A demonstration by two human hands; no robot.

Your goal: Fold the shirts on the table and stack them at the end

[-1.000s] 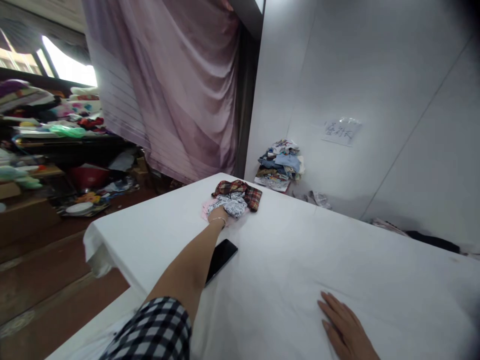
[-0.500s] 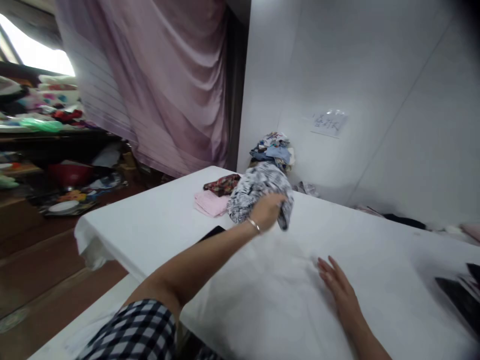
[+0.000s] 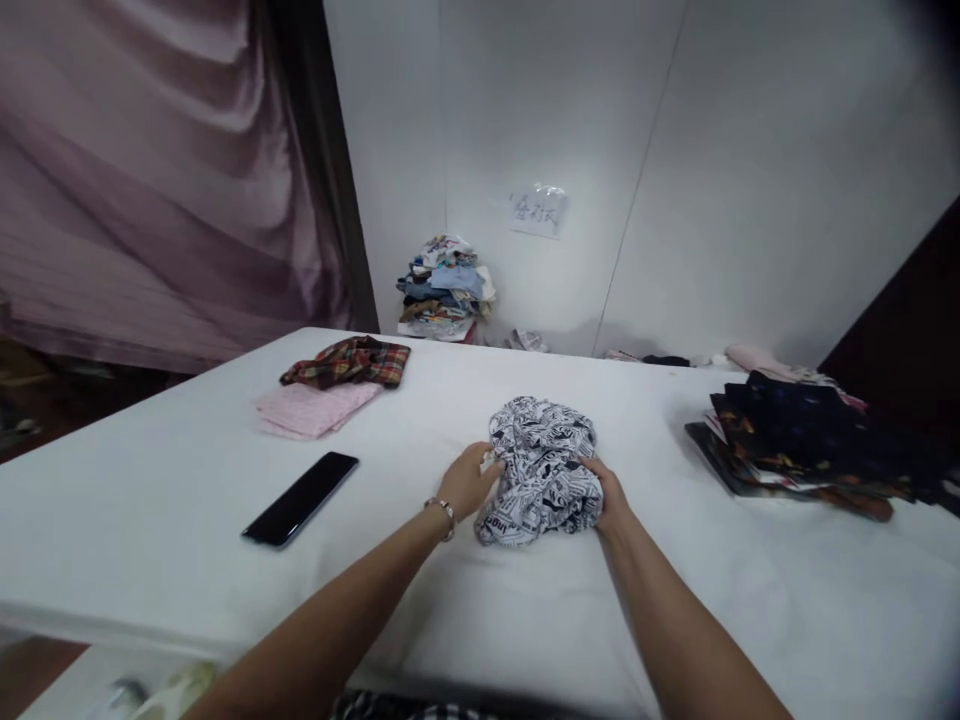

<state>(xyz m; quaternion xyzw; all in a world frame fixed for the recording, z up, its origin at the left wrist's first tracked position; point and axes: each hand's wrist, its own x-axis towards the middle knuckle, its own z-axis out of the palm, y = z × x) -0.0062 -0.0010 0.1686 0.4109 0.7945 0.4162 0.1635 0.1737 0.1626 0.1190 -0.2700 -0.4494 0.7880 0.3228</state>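
Note:
A crumpled black-and-white printed shirt (image 3: 541, 470) lies bunched on the white table (image 3: 480, 610) in front of me. At its left side is my left hand (image 3: 470, 482), a bracelet on the wrist, with fingers curled and pinching the cloth's edge. My right hand (image 3: 609, 492) grips the right side, its thumb on top and its other fingers partly hidden by the fabric.
To the left lie a phone (image 3: 301, 498), a folded pink cloth (image 3: 315, 408) and a red plaid garment (image 3: 349, 362). Dark folded clothes (image 3: 810, 435) are stacked on the right. Behind the table stands a clothes pile (image 3: 446, 285), near a wall sign (image 3: 539, 211).
My view has swung right. The printed shirt came from beside the pink cloth to the table in front of me, first in my left hand alone; now both hands hold it.

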